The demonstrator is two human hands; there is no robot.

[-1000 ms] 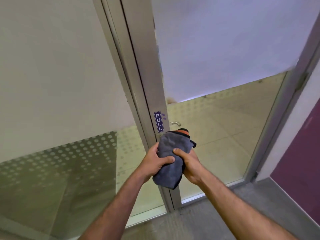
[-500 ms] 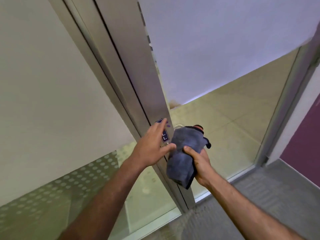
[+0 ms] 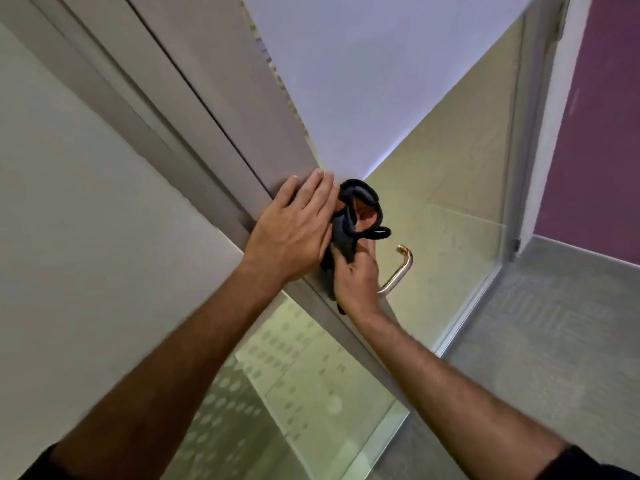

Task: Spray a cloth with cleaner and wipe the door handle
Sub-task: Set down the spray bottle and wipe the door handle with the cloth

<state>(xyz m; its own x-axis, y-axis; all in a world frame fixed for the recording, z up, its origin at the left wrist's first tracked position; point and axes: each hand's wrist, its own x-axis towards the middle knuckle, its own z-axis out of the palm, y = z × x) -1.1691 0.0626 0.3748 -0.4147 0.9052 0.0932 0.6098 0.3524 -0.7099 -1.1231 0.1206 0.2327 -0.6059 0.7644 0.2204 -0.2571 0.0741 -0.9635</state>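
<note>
Glass door (image 3: 398,109), frosted above and clear below, fills my view at a hard tilt, its grey metal frame (image 3: 221,109) running from the upper left down toward the lower right, with a purple wall (image 3: 595,140) and grey carpet (image 3: 554,341) past its right edge. I have closed in since a second ago, when I stood back with both hands wrapped round the bundled cloth in front of the frame and the PULL sign showed plainly; that sign is now covered.

My left hand (image 3: 294,226) has let go of the cloth and lies flat, fingers straight and together, pressed against the frame beside the door's edge, empty. My right hand (image 3: 356,275) alone grips the dark grey cloth (image 3: 346,230), fist clenched round its lower part, the orange side showing inside the black-edged folds at the top. The cloth sits against the door's edge, touching my left hand. The metal door handle (image 3: 398,271) curves out just right of my right hand, bare and shining along the stretch I can see; whether its near end is under my hand I cannot tell.

No spray bottle is in view. I judge the wipe about to start: left hand steadying the door, right bringing the cloth onto the handle.
</note>
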